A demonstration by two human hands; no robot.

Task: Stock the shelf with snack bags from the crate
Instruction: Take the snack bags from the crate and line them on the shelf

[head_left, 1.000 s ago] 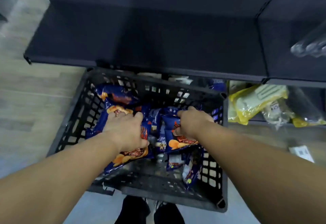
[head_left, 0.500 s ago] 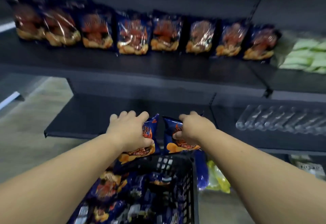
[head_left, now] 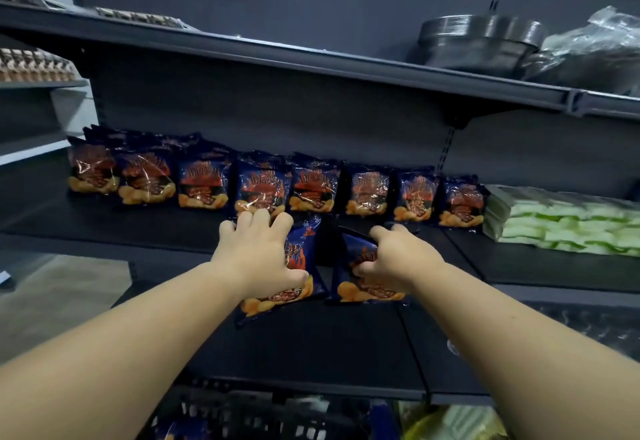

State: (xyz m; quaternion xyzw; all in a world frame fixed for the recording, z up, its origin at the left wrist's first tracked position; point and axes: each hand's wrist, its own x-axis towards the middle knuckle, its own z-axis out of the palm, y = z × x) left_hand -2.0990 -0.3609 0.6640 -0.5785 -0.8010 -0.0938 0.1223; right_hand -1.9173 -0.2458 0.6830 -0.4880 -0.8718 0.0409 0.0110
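My left hand (head_left: 258,252) grips a dark blue snack bag (head_left: 304,249) with orange chips printed on it. My right hand (head_left: 394,259) grips a second bag of the same kind (head_left: 360,292). Both bags are held side by side at the front of the dark middle shelf (head_left: 138,225). A row of several matching snack bags (head_left: 259,186) stands upright along the back of that shelf, just beyond my fingers. The black crate (head_left: 249,419) shows at the bottom edge, with more bags inside.
Green-and-white packs (head_left: 568,225) lie on the same shelf at the right. The shelf above carries a black round stack (head_left: 481,41) and clear wrapped goods (head_left: 595,48). Yellow packets (head_left: 450,422) sit low beside the crate. Wood floor lies at left.
Both hands rose out of the crate, each with a snack bag, up to the middle shelf. The view tilted up from the crate to the shelves.
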